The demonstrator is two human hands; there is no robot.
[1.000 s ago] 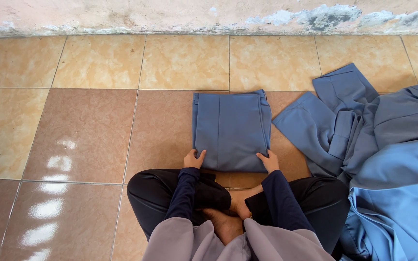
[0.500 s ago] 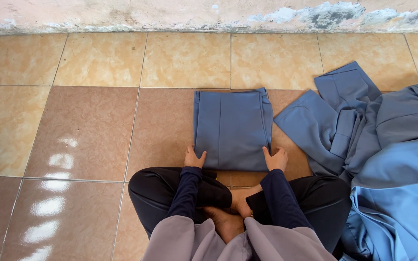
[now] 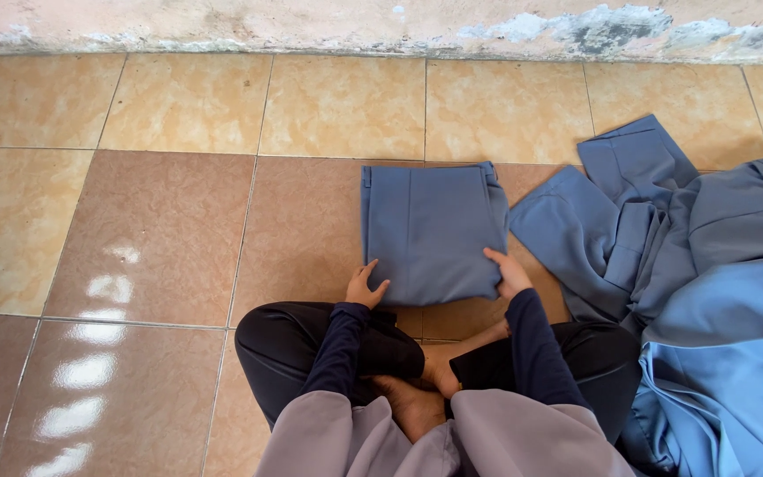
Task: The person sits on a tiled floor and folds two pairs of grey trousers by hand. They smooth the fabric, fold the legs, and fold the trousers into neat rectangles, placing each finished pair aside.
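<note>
Blue-grey folded trousers (image 3: 430, 231) lie flat on the tiled floor (image 3: 161, 230) before the cross-legged person, whose left hand (image 3: 364, 285) pinches the near left corner and right hand (image 3: 507, 273) grips the near right corner — fingers closed on cloth — beside a heap of blue garments (image 3: 699, 265).

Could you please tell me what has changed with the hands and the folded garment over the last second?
Very little. The left hand and right hand stay at the near corners of the folded garment, with only slight shifts of the fingers along its edge. Nothing was picked up or released. The garment lies in the same spot on the floor, and the cloth pile to the right is unchanged.
</note>
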